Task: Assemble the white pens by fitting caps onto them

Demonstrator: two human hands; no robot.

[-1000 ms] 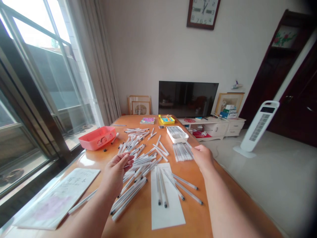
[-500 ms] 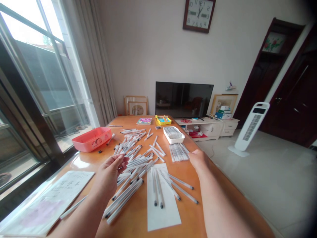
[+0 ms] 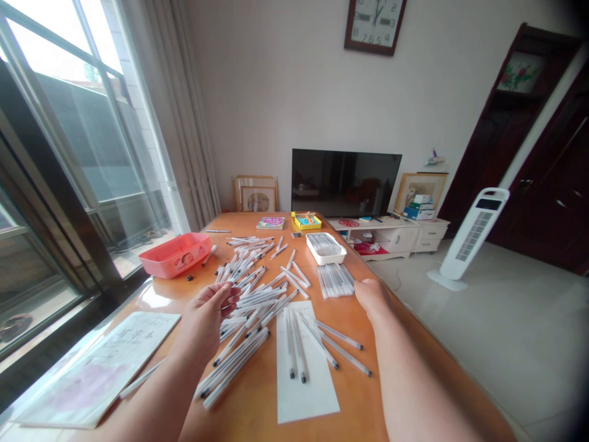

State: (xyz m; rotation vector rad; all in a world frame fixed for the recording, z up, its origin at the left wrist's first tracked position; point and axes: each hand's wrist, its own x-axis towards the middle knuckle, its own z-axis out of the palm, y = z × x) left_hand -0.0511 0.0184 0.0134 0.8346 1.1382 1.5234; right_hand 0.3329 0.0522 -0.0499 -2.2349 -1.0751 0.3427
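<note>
My left hand [image 3: 214,302] hovers over a loose heap of clear pens with dark ends [image 3: 251,301]. Its thumb and fingertips are pinched together; anything between them is too small to make out. At the table's right side, my right hand [image 3: 372,297] has its curled fingertips against the right edge of a neat row of pens [image 3: 335,281]. Those fingers look closed, but what they grip is hidden. Just behind the row stands a white tray [image 3: 341,258] holding more pens. Nearer me, several pens lie fanned across and beside a white paper sheet [image 3: 307,402].
A red plastic basket [image 3: 168,265] stands at the left, with a small black piece [image 3: 189,278] before it. A notebook [image 3: 99,374] lies front left. Farther back are a colourful booklet [image 3: 270,223] and a yellow box [image 3: 307,222]. A white tower fan [image 3: 473,236] stands beyond the table.
The view has shifted slightly. My right fingertips now meet the edge of the pen row, where a pen sat slanted before. My left hand stays pinched over the heap.
</note>
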